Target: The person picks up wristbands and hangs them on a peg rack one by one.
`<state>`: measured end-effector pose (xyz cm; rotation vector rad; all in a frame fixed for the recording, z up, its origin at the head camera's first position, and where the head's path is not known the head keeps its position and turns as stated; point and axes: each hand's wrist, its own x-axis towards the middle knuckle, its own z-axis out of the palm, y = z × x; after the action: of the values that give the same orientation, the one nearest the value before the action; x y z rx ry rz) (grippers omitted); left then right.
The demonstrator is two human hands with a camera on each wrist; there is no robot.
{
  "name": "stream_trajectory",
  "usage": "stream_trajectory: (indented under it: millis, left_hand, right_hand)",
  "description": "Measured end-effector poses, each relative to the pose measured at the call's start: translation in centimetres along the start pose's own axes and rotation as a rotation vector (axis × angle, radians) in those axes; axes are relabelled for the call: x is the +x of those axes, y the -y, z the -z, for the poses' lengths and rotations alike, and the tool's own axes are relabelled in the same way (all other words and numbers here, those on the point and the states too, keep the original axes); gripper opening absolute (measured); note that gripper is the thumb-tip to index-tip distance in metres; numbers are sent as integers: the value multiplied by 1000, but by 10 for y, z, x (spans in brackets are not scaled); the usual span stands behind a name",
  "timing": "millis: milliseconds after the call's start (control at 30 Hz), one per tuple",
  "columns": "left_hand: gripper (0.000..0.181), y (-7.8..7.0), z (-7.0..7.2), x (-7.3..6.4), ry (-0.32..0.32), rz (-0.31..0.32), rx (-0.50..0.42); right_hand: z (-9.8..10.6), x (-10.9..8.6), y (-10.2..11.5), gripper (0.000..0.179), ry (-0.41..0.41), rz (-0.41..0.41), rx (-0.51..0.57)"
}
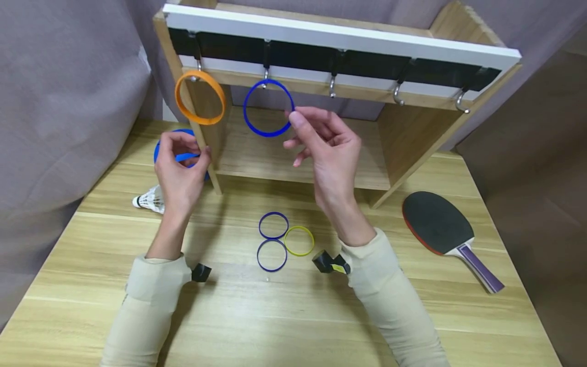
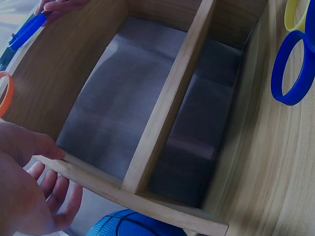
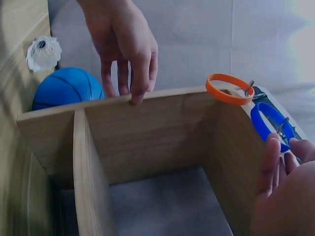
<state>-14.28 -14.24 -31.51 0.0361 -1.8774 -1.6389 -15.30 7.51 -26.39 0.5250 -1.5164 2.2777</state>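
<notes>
My right hand (image 1: 337,158) pinches a blue wristband (image 1: 269,135) by its right side, at the second hook (image 1: 266,75) from the left. That hook's tip shows inside the loop; whether the band's weight rests on it, I cannot tell. An orange wristband (image 1: 223,102) hangs on the leftmost hook (image 1: 199,64). With thumb and fingers on opposite sides, my left hand (image 1: 180,171) grips the edge of the wooden shelf's left side panel (image 3: 162,101). Two blue wristbands (image 1: 273,238) and a yellow one (image 1: 313,239) lie on the table before the shelf.
Three more hooks (image 1: 332,87) on the white-edged rail lack bands. Behind my left hand sit a blue ball (image 3: 69,91) and a shuttlecock (image 1: 150,200). A table tennis bat (image 1: 437,221) lies to the right. Grey cloth (image 1: 69,92) surrounds the wooden table (image 1: 220,326).
</notes>
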Motion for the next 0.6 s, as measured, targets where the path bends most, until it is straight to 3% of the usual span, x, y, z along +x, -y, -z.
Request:
stream_trajectory:
  millis: [100,200,333,433,500,600]
  left_hand:
    - [28,0,0,0,0,2,-1]
    - [28,1,-1,0,1,4,-4]
    - [27,1,-1,-1,-2,4,-3]
    - [27,1,-1,0,-7,7,2]
    - [27,1,-1,0,-11,9,4]
    - [26,1,-1,0,-11,11,9]
  right_hand:
    - [9,-4,0,17,20,-39,-65]
    - [29,-14,0,20,92,-155,-210]
    - [64,-37,-6,15,364,-367,-607]
    - [87,-56,-18,10,565,-431,-942]
    - [98,-68,-27,11,620,-430,-1121]
    - [110,-82,-40,15,634,-411,-1296]
